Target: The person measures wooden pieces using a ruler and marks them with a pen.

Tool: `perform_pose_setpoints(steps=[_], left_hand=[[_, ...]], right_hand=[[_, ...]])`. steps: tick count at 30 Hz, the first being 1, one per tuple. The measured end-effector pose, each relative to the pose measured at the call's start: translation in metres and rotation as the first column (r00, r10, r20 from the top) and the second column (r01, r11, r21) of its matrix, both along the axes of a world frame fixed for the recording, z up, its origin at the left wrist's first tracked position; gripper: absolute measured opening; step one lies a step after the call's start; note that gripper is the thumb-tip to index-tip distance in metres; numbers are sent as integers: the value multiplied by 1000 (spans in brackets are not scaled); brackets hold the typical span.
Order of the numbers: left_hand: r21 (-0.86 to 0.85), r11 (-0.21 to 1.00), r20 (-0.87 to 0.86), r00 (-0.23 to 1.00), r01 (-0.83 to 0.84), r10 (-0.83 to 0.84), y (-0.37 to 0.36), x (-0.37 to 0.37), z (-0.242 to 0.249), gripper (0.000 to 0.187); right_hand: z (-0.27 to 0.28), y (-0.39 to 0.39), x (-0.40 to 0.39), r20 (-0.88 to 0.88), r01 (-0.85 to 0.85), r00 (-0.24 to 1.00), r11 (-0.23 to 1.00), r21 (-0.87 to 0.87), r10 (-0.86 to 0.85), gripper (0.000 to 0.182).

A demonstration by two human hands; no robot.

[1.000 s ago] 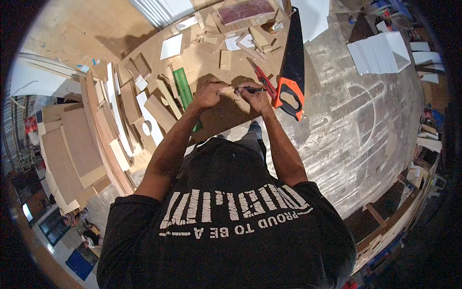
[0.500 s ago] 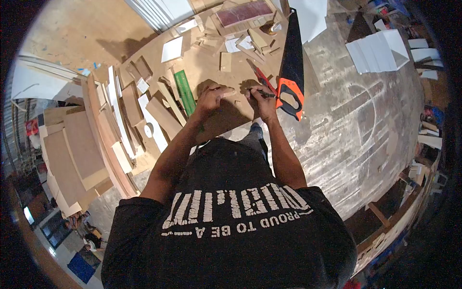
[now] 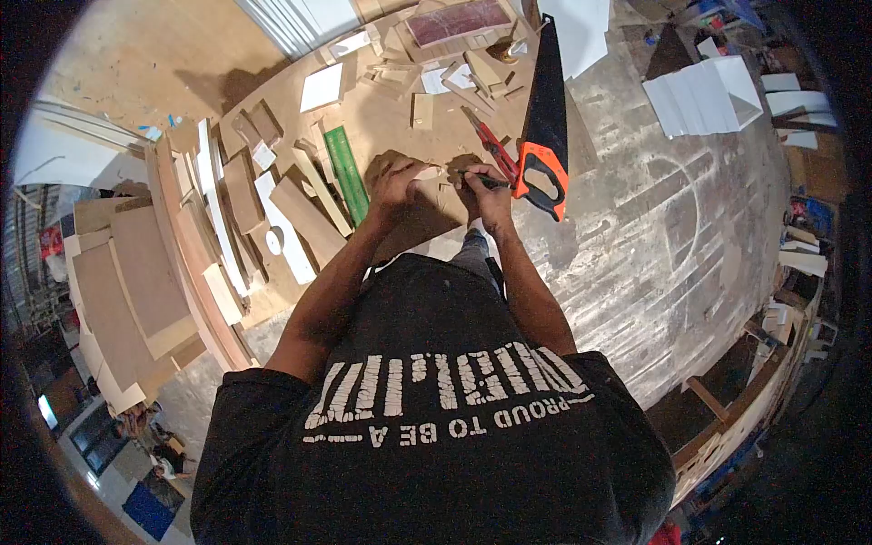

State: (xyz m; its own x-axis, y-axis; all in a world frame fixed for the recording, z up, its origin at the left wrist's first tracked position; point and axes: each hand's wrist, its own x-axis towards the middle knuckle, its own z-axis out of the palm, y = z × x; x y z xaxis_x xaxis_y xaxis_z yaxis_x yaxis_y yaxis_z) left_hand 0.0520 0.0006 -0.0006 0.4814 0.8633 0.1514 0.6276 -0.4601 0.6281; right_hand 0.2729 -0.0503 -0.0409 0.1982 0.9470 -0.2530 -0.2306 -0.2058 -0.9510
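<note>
My left hand (image 3: 394,189) is closed on a small pale wood piece (image 3: 429,173) that juts from its fingertips toward the right. Facing it, my right hand (image 3: 491,193) grips a dark pen (image 3: 487,180) whose tip points left toward the wood piece. Both hands are over a brown board work surface (image 3: 386,127). Just beyond the right hand lies a red-handled tool (image 3: 498,150), and beside that a hand saw (image 3: 543,168) with an orange and black handle. A green ruler-like strip (image 3: 345,173) lies left of my left hand.
Wood strips (image 3: 304,216) and white pieces (image 3: 283,227) lie along the left. Offcuts (image 3: 423,111) are scattered at the back, near a dark red-topped block (image 3: 459,23). Folded white sheets (image 3: 704,98) rest on the worn grey floor (image 3: 654,245) at right.
The view has shifted slightly, so the bench and tools appear a little left and up. My hands keep hold of the wood piece and pen, with the left fingers slightly repositioned.
</note>
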Motion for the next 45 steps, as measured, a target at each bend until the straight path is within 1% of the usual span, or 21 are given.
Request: perform_pose_setpoints(steps=[3,5,6,8,9,12,15,18,21,23,24,25,26,27,30,33,36,39,41,44,45], left_hand=[[-6,1000,-61,998,6,-6,1,0,7,39],[5,1000,-116,993,25,-24,5,-2,10,38],[29,999,-113,993,23,-19,8,-2,7,38],[77,997,-103,995,18,-10,12,-2,0,39],[62,998,-108,994,27,-21,14,-4,-1,38],[2,999,-102,994,42,-42,20,-9,3,34],[-93,996,-26,999,18,-21,24,-9,14,30],[-181,983,82,995,-33,49,25,-8,16,26],[-252,966,142,986,-54,92,26,-2,34,22],[-309,949,161,981,-56,110,25,2,47,22],[-264,964,209,974,-34,91,25,2,48,23],[-273,961,233,965,-52,119,24,4,48,24],[-284,956,257,955,-70,146,21,7,47,24],[-297,951,281,944,-89,175,17,9,46,25],[-264,961,300,939,-84,165,10,16,54,26],[-403,913,399,886,-62,236,5,23,51,26],[-483,873,439,841,-76,316,0,27,62,26],[-605,790,403,818,-97,410,-3,25,81,32],[-608,783,414,789,-131,453,-2,20,60,36],[-609,772,391,779,-180,490,-2,15,60,38],[-609,768,376,781,-197,498,-3,14,63,39]], right_hand=[[2,-1,1,-87,22,996,999,-32,-25,8],[10,0,2,-199,40,979,999,-5,-40,8],[13,0,2,-255,51,966,999,9,-47,8],[19,1,2,-307,60,949,998,-28,-66,11],[23,1,2,-333,63,940,997,-48,-75,13],[35,1,0,-207,56,975,992,-113,-79,19],[45,2,1,-161,23,986,993,-119,-42,24],[44,4,2,-87,-18,996,996,-89,10,27],[50,2,3,51,-49,997,999,-15,50,30],[55,6,4,53,-120,991,993,-18,121,30],[55,6,5,52,-153,987,988,-24,154,30],[56,7,6,52,-185,981,982,-30,187,30],[48,9,6,10,-214,977,975,-63,215,30],[53,10,4,4,-220,975,974,-50,220,32],[71,17,-4,-10,-247,969,969,-16,247,35],[70,24,-7,9,-291,957,957,-1,291,36],[69,28,-8,60,-328,943,945,-3,328,36],[64,32,-11,72,-351,934,936,17,349,37],[53,32,-18,89,-371,926,927,50,366,37],[42,27,-27,8,-400,917,915,51,400,34],[38,26,-30,69,-402,915,912,75,398,37]])
